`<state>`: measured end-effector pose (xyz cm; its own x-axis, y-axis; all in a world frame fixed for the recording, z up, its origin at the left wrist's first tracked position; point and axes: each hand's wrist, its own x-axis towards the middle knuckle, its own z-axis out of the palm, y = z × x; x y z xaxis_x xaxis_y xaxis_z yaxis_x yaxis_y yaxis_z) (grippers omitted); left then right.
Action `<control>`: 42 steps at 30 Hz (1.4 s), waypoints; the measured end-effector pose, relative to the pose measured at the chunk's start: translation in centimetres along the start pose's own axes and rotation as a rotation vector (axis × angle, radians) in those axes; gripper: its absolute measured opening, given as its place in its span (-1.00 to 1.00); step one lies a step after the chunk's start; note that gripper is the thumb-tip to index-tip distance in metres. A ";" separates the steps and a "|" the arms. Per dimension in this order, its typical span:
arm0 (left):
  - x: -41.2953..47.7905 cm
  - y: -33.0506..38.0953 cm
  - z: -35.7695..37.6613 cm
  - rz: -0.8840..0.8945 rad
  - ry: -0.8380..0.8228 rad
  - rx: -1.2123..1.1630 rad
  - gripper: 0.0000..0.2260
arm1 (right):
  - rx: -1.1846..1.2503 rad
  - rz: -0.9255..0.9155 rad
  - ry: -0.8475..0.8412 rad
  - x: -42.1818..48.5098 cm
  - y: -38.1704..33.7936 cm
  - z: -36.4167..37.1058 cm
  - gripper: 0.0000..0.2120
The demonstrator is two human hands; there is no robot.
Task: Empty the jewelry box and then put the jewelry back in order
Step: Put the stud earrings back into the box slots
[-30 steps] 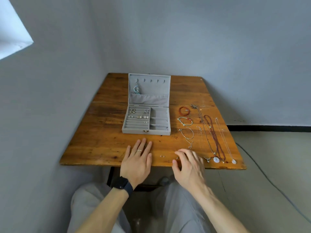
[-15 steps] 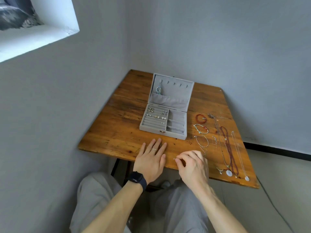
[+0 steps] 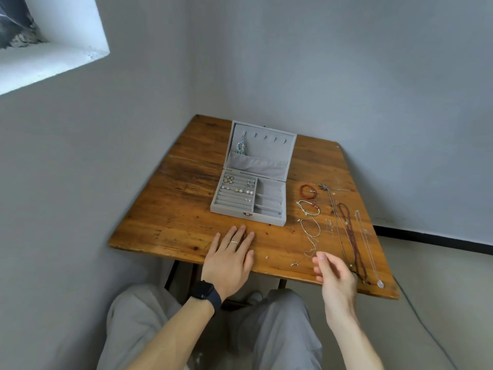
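Note:
The grey jewelry box (image 3: pixel 269 221) stands open in the middle of the wooden table (image 3: pixel 170 220). A blue pendant (image 3: pixel 241 148) hangs inside its lid, and several earrings (image 3: pixel 238 186) sit in the ring rolls on the left. Its right compartments look bare. My left hand (image 3: pixel 229 259) rests flat on the table in front of the box. My right hand (image 3: pixel 333 273) hovers over the front edge with fingers loosely curled and nothing in them. Two tiny earrings (image 3: pixel 266 257) (image 3: pixel 293 263) lie on the wood between my hands.
To the right of the box lie a red bead bracelet (image 3: pixel 306 190), a white cord bracelet (image 3: pixel 309 207), a silver chain bracelet (image 3: pixel 310 232) and several long necklaces (image 3: pixel 352 236). Grey walls close the table's left and far sides. A cable (image 3: pixel 426 324) runs over the floor.
My right hand has lifted off the table and moved right, leaving a small earring on the wood. My left hand stays flat. The view has swung left and upward.

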<state>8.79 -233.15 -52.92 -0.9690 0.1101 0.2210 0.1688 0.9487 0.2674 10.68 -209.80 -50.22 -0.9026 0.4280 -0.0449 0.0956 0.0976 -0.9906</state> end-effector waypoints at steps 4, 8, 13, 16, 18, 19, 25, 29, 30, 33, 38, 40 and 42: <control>0.5 -0.1 -1.0 -0.027 -0.049 -0.161 -0.60 | 0.022 0.035 0.029 -0.3 0.9 -0.2 -0.92; 0.7 0.6 -2.2 -0.025 -0.101 -0.297 -0.72 | -0.023 0.013 0.031 -0.8 1.4 0.4 -0.93; 1.0 1.8 -2.4 -0.060 -0.102 -0.334 -0.79 | -0.048 0.001 0.008 -0.8 1.5 0.3 -0.93; 1.2 2.1 -2.5 -0.062 -0.105 -0.340 -0.83 | -0.051 0.005 0.003 -0.6 1.6 0.3 -0.94; 1.4 2.2 -2.6 -0.069 -0.115 -0.344 -0.88 | -0.053 -0.002 0.003 -0.6 1.8 0.3 -0.93; 1.4 2.2 -2.7 -0.075 -0.119 -0.345 -0.91 | -0.059 -0.004 0.003 -0.6 1.8 0.3 -0.93; 1.8 2.2 -3.2 -0.092 -0.135 -0.346 -0.98 | -0.101 -0.001 -0.009 -0.6 1.5 0.2 -0.96; 2.7 0.2 -4.0 -0.090 -0.065 -0.482 -0.95 | -0.062 0.011 -0.021 -0.6 0.5 0.1 -0.93; 3.0 -0.7 -4.3 -0.101 -0.037 -0.509 -0.93 | -0.053 0.011 -0.025 -0.5 0.1 0.2 -0.92; 3.9 -3.8 -5.1 -0.157 0.088 -0.485 -0.94 | -0.044 -0.019 -0.067 -0.3 -1.2 0.9 -0.91; 5.4 -8.8 -5.9 -0.322 0.180 -0.406 -0.99 | -0.050 -0.063 -0.184 0.8 -4.1 3.9 -0.91; 5.2 -10.3 -5.5 -0.358 0.203 -0.373 -0.98 | -0.073 -0.066 -0.235 1.6 -5.3 5.5 -0.92; 4.7 -11.2 -4.8 -0.389 0.227 -0.342 -0.95 | -0.095 -0.073 -0.279 2.4 -6.4 7.3 -0.93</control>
<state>3.19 -244.72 -50.36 -0.9146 -0.3313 0.2317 -0.1081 0.7525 0.6497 4.81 -215.92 -44.89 -0.9877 0.1549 -0.0208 0.0533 0.2087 -0.9765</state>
